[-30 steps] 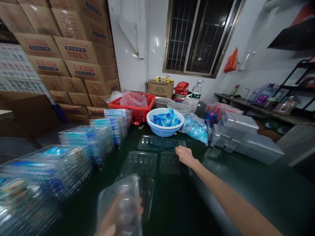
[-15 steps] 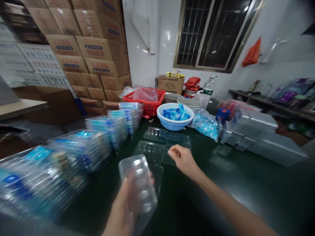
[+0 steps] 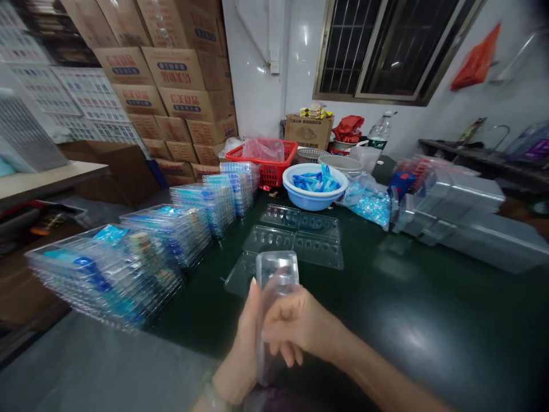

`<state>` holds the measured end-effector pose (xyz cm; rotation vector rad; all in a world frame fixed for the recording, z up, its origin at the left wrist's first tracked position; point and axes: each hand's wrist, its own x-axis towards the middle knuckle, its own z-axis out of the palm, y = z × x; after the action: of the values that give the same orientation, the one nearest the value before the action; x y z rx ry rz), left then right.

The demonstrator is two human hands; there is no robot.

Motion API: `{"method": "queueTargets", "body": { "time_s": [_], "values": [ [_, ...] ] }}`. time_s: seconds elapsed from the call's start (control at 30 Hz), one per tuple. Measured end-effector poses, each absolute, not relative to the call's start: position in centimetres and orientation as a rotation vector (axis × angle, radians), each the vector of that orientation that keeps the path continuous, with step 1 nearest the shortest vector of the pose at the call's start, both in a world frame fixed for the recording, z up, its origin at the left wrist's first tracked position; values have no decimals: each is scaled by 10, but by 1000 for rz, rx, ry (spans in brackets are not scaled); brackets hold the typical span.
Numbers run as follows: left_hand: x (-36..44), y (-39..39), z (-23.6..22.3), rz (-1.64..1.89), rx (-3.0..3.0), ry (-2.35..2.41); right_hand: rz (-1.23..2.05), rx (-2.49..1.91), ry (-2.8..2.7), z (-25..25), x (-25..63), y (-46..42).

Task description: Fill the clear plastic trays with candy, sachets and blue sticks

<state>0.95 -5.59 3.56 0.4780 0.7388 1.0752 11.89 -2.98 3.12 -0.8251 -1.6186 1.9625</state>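
A clear plastic blister tray [image 3: 277, 273] stands on edge between both my hands, low in the middle of the view. My left hand [image 3: 240, 355] grips it from the left with the thumb up along its side. My right hand [image 3: 295, 326] is closed on its right edge, fingers curled over the plastic. Just beyond, several empty clear trays [image 3: 300, 240] lie flat on the dark green table [image 3: 429, 309]. Farther back stands a light blue bowl [image 3: 315, 186] full of small blue packets.
Stacks of filled blister packs [image 3: 171, 240] line the table's left side. A red basket [image 3: 268, 163], a bag of blue pieces [image 3: 369, 200] and long packs of clear trays [image 3: 463, 217] sit at the back and right. Cardboard boxes [image 3: 171, 86] are stacked against the wall.
My right hand left the flat trays and came back to the tray in my left hand. The left hand raised that tray toward the middle. The view shifted leftward.
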Motion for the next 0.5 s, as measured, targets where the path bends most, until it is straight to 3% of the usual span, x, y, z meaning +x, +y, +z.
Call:
{"method": "queueTargets", "body": {
  "time_s": [0.37,0.5],
  "values": [
    [9,-65,38,1109,416,726,1915,-805,-1669,33,118,-41],
    [9,-65,29,1235,409,686,1707,-853,-1635,37,111,-51]
  ]
}}
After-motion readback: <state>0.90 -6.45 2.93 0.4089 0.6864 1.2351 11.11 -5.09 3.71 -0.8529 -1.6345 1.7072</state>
